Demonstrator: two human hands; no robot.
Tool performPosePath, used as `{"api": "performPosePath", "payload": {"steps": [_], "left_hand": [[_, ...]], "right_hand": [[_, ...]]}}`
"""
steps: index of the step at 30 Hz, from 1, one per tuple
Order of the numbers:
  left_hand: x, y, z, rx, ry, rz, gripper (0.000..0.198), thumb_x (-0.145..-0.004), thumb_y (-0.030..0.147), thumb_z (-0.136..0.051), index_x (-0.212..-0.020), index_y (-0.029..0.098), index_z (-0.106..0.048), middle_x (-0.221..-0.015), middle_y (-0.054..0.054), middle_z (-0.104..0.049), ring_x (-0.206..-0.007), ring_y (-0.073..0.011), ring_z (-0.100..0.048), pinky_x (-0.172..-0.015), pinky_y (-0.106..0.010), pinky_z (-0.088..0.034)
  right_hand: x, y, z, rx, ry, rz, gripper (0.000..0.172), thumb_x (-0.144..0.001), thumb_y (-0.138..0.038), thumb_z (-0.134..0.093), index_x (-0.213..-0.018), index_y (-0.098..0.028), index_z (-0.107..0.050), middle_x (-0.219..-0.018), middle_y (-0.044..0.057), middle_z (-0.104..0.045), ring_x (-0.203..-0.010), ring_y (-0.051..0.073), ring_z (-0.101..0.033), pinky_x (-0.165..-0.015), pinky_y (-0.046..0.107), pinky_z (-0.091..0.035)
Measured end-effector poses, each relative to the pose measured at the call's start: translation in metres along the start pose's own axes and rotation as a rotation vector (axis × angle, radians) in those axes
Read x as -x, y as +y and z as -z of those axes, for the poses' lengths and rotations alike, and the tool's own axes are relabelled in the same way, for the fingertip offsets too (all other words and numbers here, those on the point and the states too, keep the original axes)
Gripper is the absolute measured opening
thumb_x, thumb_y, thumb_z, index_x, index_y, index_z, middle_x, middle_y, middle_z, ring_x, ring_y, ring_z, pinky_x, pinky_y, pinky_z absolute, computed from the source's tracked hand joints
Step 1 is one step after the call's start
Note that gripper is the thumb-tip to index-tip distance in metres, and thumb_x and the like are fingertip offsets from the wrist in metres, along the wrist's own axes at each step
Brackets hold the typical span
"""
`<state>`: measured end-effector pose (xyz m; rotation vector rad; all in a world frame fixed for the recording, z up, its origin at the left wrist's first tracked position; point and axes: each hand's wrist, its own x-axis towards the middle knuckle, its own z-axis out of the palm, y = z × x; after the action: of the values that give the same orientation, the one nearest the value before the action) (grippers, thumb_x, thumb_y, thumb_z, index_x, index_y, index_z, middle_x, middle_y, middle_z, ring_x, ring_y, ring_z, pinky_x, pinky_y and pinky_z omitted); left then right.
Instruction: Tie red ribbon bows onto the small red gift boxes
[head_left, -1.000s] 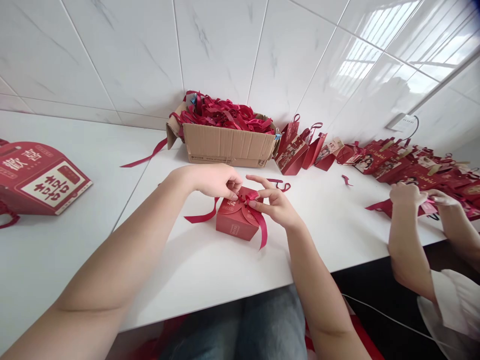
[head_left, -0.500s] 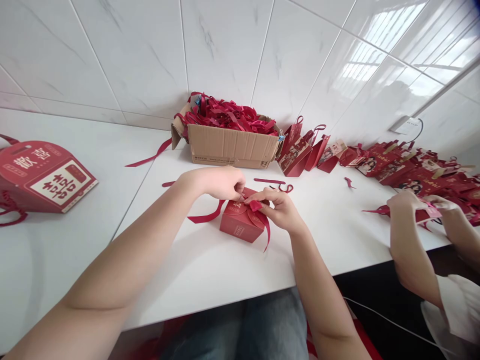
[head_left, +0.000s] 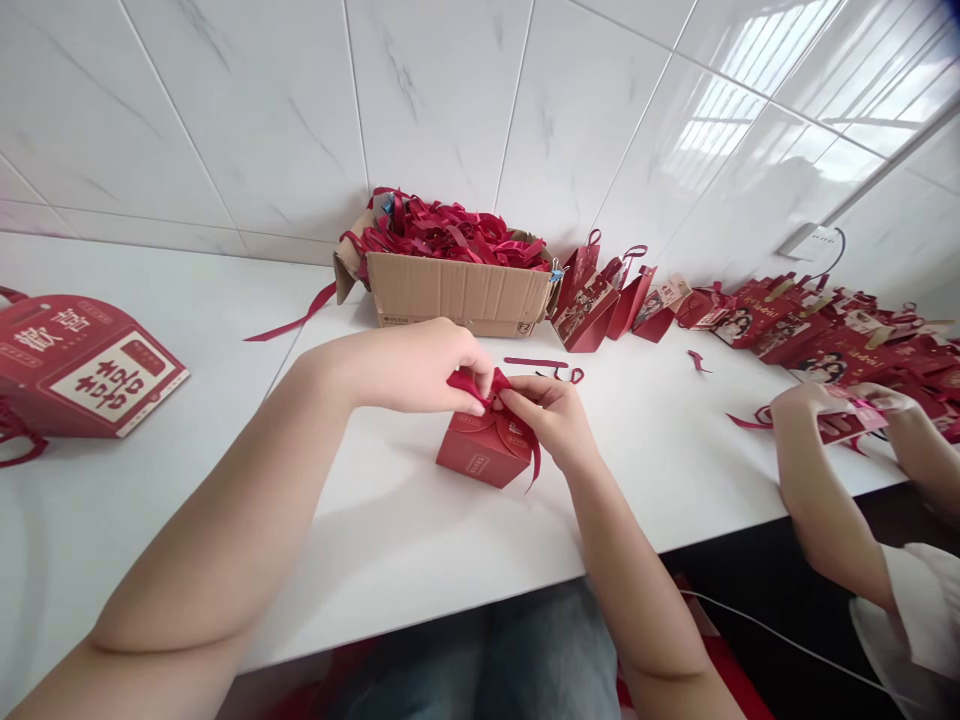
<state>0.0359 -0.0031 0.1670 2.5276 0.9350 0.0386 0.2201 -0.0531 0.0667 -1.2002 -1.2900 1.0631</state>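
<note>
A small red box [head_left: 480,455] with curved top flaps sits on the white table. Over its top, my left hand [head_left: 442,370] pinches a red ribbon [head_left: 466,384] between thumb and fingers. My right hand [head_left: 551,410] is closed on the same ribbon from the right side, close to the fingertips of my left. A loop of ribbon stands up between the two hands, and one ribbon end hangs down the box's right side. The crossing of the ribbon is partly hidden by my fingers.
A cardboard carton [head_left: 457,290] full of red ribbons stands against the wall. A larger red box [head_left: 90,365] lies at the left. Red gift boxes [head_left: 585,315] line the wall at the right. Another person's hands [head_left: 814,405] hold a red item at the far right.
My left hand has lifted the left ribbon end off the table and folded it close to the box's top. The right hand stays beside the box, still gripping ribbon.
</note>
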Motion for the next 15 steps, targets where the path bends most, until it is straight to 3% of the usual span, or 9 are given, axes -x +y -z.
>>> {"api": "performPosePath", "payload": {"steps": [5, 11, 15], "left_hand": [[-0.010, 0.007, -0.012, 0.077, 0.209, -0.131, 0.018, -0.082, 0.027, -0.050, -0.077, 0.022, -0.067, -0.085, 0.001, -0.068, -0.070, -0.0144, -0.057, -0.058, -0.027, -0.036], [-0.036, -0.004, -0.024, 0.014, 0.401, -0.133, 0.014, -0.081, 0.027, -0.055, -0.082, 0.021, -0.067, -0.097, -0.002, -0.065, -0.085, -0.0175, -0.057, -0.072, -0.029, -0.039], [-0.038, -0.008, -0.024, -0.060, 0.669, -0.057, 0.019, -0.080, 0.033, -0.061, -0.092, 0.018, -0.061, -0.102, -0.006, -0.061, -0.098, -0.0232, -0.054, -0.085, -0.036, -0.038]], "right_hand": [[0.004, -0.001, -0.004, 0.216, 0.000, 0.133, 0.016, -0.077, -0.024, -0.059, -0.072, -0.019, -0.073, -0.071, 0.001, -0.069, -0.064, 0.013, -0.056, -0.061, 0.027, -0.045], [0.004, 0.001, -0.005, 0.266, -0.010, 0.215, 0.022, -0.082, -0.034, -0.060, -0.069, -0.020, -0.070, -0.071, 0.003, -0.069, -0.070, 0.016, -0.055, -0.068, 0.029, -0.045], [0.000, 0.003, -0.006, 0.226, 0.090, 0.167, 0.032, -0.084, -0.043, -0.060, -0.064, -0.019, -0.066, -0.067, 0.002, -0.069, -0.066, 0.016, -0.057, -0.066, 0.029, -0.045]]}}
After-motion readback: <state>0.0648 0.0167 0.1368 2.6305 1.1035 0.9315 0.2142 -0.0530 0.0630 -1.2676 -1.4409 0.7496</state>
